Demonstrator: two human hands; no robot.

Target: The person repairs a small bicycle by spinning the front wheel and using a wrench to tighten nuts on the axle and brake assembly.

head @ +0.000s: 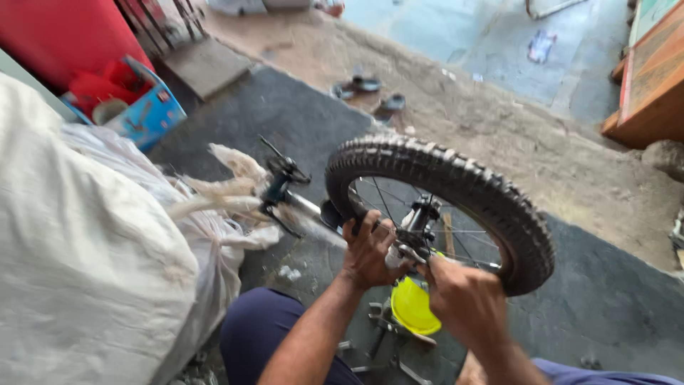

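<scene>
dark floor mat point(299, 114): both hands (left point(368, 251), right point(467, 299)) clenched on wheel hub point(420, 228).

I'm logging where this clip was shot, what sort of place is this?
Likely an informal bicycle repair spot on open ground: both hands work at the hub of a knobby bicycle wheel, with metal parts on a dark mat over bare dirt.

Big white sack point(78, 271) fills the mat's left edge, blue box point(153, 114) behind it, sandals point(367, 89) beyond, yellow bowl point(413, 306) below.
</scene>
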